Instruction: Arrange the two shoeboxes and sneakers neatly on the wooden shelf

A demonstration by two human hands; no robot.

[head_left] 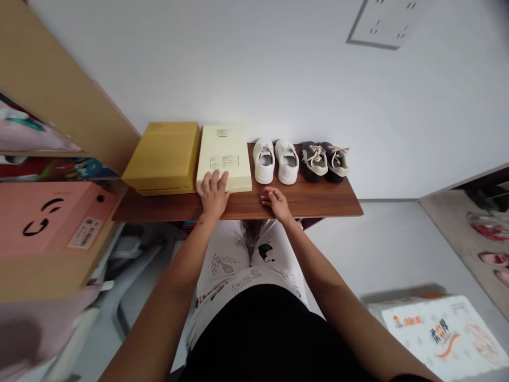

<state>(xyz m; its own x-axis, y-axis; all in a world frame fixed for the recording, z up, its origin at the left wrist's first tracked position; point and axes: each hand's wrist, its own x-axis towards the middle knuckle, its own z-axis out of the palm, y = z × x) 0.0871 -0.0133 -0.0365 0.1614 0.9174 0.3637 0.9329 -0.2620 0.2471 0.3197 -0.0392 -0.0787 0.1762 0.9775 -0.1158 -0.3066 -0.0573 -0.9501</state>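
Note:
My left hand rests with spread fingers on the near end of a pale cream box. Left of that box, close beside it, sits a mustard-yellow box. Over the front part of the brown wooden shelf top, my right hand has its fingers loosely curled and apart, with nothing seen in them. Just beyond it stands a pair of white sneakers, toes toward the wall. To their right is a pair of black and beige lace-up shoes.
A white wall with a socket plate rises behind. On the left, a wooden shelf unit holds a pink box. A white printed package lies on the floor at right. Pink slippers are at the far right.

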